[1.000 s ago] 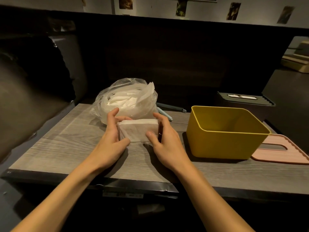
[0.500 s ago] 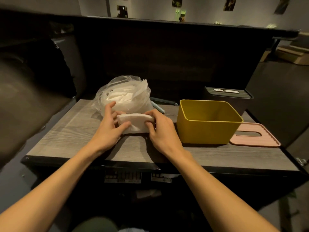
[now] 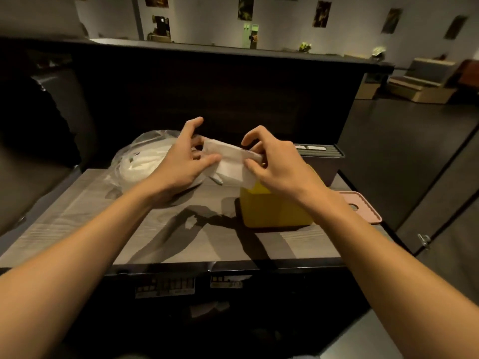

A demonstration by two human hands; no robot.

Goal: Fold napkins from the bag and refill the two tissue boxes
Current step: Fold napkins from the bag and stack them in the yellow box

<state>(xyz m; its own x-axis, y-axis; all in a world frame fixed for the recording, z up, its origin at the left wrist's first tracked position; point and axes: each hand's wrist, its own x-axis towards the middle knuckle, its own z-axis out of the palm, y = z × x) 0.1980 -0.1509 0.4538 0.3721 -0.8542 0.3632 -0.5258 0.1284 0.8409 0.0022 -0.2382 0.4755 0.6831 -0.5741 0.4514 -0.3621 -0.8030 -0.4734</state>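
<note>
— Two hands are up off the table (image 3: 181, 244), holding a folded stack of napkins (image 3: 230, 161) between them, above the near-left corner of the yellow box (image 3: 272, 211).

— How's the grip?

— The left hand (image 3: 178, 164) pinches the stack's left end, thumb in front and fingers behind; the right hand (image 3: 280, 167) pinches the right end the same way. Neither is spread.

— So which step?

— I'd say carrying a folded bundle over to load it. The yellow box stands open, with its pink lid (image 3: 363, 206) lying beside it at the table's right edge.

— And next?

— Levelling the stack, squaring it with the opening and lowering it flat. Further back, the bag (image 3: 140, 161) of loose napkins sits at the far-left corner, and a dark box (image 3: 324, 161) waits at the far right, lid on.
</note>
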